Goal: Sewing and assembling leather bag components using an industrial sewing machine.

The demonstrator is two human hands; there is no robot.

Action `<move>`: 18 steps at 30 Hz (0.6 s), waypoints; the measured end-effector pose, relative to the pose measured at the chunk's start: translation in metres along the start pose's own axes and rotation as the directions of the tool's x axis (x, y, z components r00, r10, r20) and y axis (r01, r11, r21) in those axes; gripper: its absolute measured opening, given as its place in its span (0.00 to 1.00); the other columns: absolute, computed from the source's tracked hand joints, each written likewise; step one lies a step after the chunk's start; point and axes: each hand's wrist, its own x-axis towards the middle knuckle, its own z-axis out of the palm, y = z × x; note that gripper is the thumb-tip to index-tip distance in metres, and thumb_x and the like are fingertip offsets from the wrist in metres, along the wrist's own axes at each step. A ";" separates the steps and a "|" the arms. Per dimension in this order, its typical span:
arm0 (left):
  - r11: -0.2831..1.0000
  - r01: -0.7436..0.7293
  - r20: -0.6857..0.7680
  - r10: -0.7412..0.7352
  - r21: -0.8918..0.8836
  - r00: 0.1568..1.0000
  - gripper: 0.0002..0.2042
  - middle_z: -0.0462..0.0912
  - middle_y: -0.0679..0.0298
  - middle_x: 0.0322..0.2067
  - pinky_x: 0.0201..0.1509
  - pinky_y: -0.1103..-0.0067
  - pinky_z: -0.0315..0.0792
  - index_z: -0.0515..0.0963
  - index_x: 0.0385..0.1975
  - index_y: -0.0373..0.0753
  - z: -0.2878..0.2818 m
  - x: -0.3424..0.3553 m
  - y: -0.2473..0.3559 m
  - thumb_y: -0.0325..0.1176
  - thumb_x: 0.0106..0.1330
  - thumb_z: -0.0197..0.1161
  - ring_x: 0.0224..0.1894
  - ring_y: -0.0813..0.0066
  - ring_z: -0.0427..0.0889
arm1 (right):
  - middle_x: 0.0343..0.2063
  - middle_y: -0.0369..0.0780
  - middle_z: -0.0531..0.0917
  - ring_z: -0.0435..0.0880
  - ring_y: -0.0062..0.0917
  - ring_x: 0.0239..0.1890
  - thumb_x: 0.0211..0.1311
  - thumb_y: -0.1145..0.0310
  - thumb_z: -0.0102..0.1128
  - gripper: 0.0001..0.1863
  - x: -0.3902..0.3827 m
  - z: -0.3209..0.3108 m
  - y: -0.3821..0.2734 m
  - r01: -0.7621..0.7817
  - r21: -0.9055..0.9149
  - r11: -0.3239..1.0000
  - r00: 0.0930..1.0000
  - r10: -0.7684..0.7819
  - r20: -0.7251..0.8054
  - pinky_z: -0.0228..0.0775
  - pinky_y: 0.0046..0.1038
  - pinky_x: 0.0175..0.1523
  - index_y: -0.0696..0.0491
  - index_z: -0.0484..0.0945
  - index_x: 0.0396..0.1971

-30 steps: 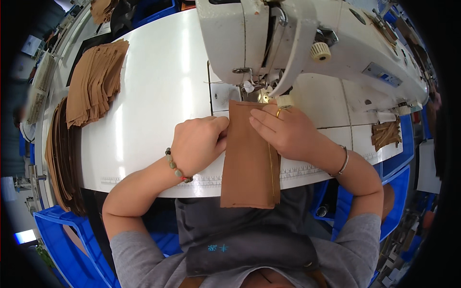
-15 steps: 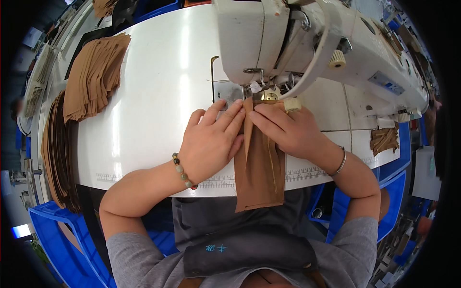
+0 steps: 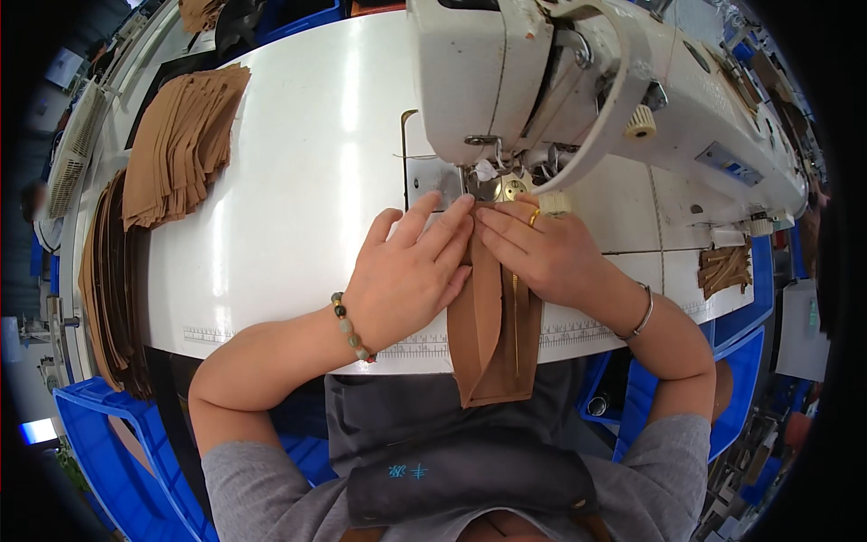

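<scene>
A long brown fabric piece [image 3: 476,325] lies lengthwise in front of the sewing machine's needle area [image 3: 479,176], its near end drooping over the table edge. Its left side is folded up into a loose flap, and a thin gold line like a zipper [image 3: 516,325] runs along its right side. My left hand [image 3: 406,275] has its fingers stretched out, with index fingertip and thumb touching the fabric's left edge. Curled over the right side, close to the presser foot, my right hand [image 3: 546,248] presses the fabric with its fingers together; its thumb is hidden.
The white machine head [image 3: 542,81] overhangs my hands. At the far left sit a stack of brown pieces [image 3: 185,144] and a darker-edged stack [image 3: 113,289]. Small brown strips [image 3: 724,271] lie at the right. Blue bins [image 3: 135,452] stand beside the table.
The fabric's near end sits slightly lower and further right, and its folded flap has spread wider. Both hands have shifted slightly; a ring on my right hand now shows.
</scene>
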 end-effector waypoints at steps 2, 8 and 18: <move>1.000 -0.027 0.027 0.027 0.007 0.999 0.27 0.77 0.65 0.66 0.64 0.63 0.68 0.77 0.63 0.39 0.000 0.001 0.000 0.40 0.64 0.69 0.66 0.62 0.73 | 0.53 0.40 0.86 0.86 0.29 0.55 0.56 0.72 0.61 0.18 -0.001 -0.001 0.000 -0.003 0.003 1.000 1.000 0.003 0.002 0.84 0.27 0.41 0.57 0.85 0.47; 0.999 0.037 -0.042 -0.035 0.039 0.999 0.25 0.80 0.66 0.61 0.63 0.65 0.69 0.79 0.61 0.39 0.006 0.012 -0.005 0.39 0.64 0.67 0.64 0.63 0.75 | 0.56 0.38 0.85 0.86 0.31 0.57 0.55 0.75 0.62 0.22 0.002 0.006 0.010 -0.092 0.052 0.994 0.995 0.090 0.037 0.84 0.30 0.46 0.54 0.84 0.53; 0.997 0.071 -0.073 -0.070 0.017 0.995 0.24 0.81 0.64 0.60 0.62 0.65 0.70 0.79 0.61 0.40 0.014 0.020 -0.010 0.39 0.65 0.66 0.63 0.62 0.76 | 0.56 0.37 0.85 0.86 0.32 0.56 0.56 0.75 0.61 0.23 0.002 0.013 0.019 -0.126 0.012 0.992 0.992 0.126 -0.015 0.82 0.33 0.53 0.50 0.84 0.55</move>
